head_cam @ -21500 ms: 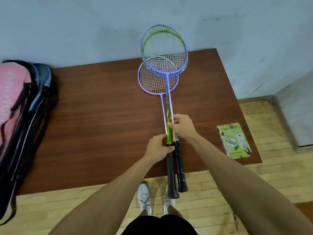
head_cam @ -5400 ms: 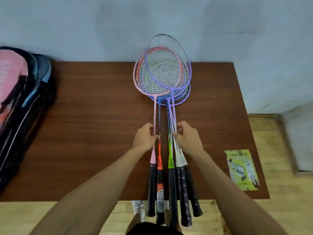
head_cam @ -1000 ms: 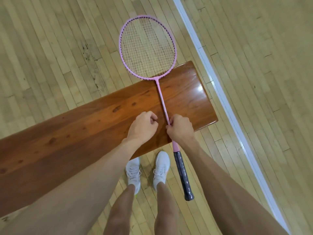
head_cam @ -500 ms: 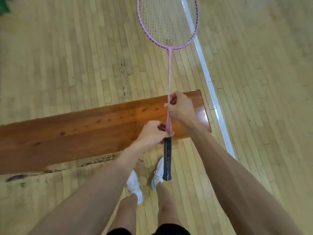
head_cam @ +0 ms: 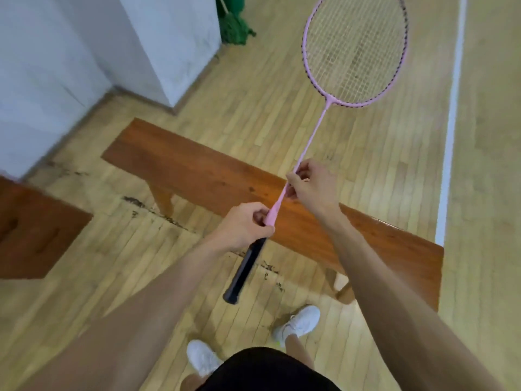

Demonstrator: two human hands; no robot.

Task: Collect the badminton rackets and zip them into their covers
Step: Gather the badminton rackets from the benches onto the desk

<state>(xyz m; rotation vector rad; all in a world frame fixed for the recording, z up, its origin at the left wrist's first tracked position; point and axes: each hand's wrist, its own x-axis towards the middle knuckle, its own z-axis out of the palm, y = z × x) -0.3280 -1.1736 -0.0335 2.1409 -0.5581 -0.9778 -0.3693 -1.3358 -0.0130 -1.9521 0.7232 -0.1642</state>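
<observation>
- The pink racket [head_cam: 311, 136] is off the bench [head_cam: 197, 170] and carried in the air in both hands. A second ago it lay flat across the bench top with only the right hand on its shaft.
- My left hand [head_cam: 242, 224] is curled tight round the pink cone where the shaft meets the black handle [head_cam: 245, 269]. The handle sticks out below that fist, towards my feet.
- My right hand [head_cam: 310, 184] pinches the thin shaft just above the left, fingers folded round it. The strung head [head_cam: 354, 52] stands well beyond this grip, up and away from me.
- Half a second ago the racket pointed straight ahead from the hands. Now it leans to the right, and the bench runs slantwise under my wrists, so I judge I am turning away from it.
- A green mop [head_cam: 234, 24] and a white pillar [head_cam: 169, 38] have come into view far past the left hand. The white court line [head_cam: 451, 136] runs beyond the right hand.
- For the task, I take this racket as collected. No cover shows near either hand, so the zipping is not yet begun.
- Against the earlier table view, the bundle of rackets and the bags are out of sight.
</observation>
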